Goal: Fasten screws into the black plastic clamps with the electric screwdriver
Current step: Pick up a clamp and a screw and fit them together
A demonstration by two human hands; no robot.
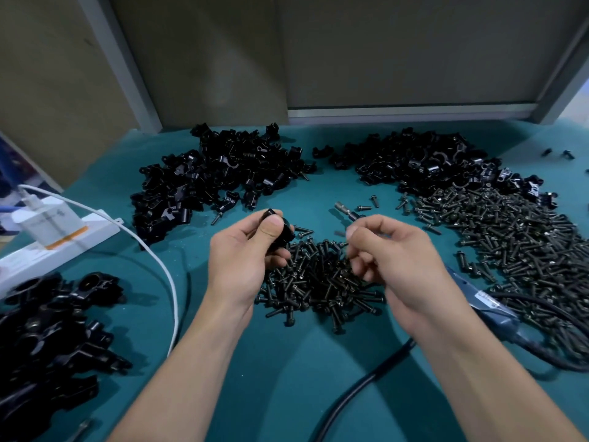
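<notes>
My left hand point(245, 250) holds a black plastic clamp point(280, 231) between thumb and fingers, just above a small heap of dark screws point(318, 275). To its right, my right hand point(392, 253) is curled round the electric screwdriver. The tool's blue-grey body point(487, 298) shows behind the wrist and its metal bit point(342, 208) sticks out past the fingers, pointing up and left. The right thumb and forefinger are pinched together. Something small and blurred lies at their tips; I cannot tell whether it is a screw.
Two big heaps of loose black clamps point(216, 173) point(424, 157) lie at the back of the teal table point(287, 378). A wide spread of screws point(510, 244) fills the right. More black clamps point(47, 330) sit front left, beside a white power strip point(57, 240) with a white cable point(153, 250). The black tool cable point(360, 387) runs toward me.
</notes>
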